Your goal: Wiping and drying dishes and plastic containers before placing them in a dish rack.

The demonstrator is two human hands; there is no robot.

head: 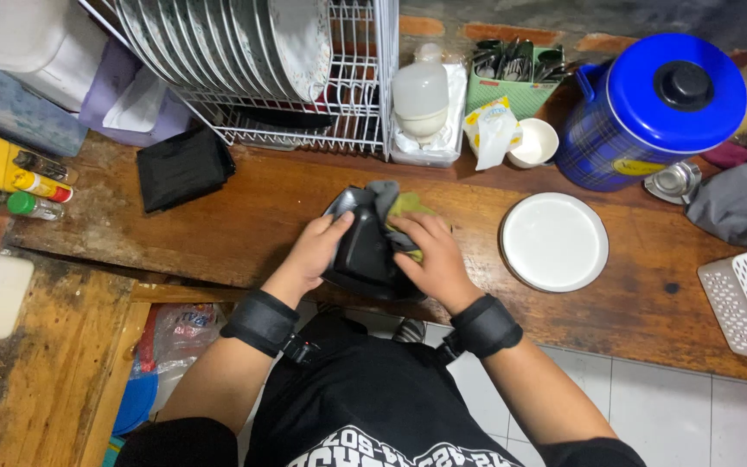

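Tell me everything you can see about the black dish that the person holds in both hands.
The black dish looks like glossy plastic or melamine, with rounded corners and a raised rim. It is held tilted over the near edge of the wooden counter. The left hand grips its left side; the right hand presses a grey and yellow-green cloth against its right side and top. Its full shape is partly hidden by the hands and the cloth.

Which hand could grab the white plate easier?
Probably the right hand. It sits on the cloth over the black dish, on the white plate's side. The left hand grips the dish's far side.
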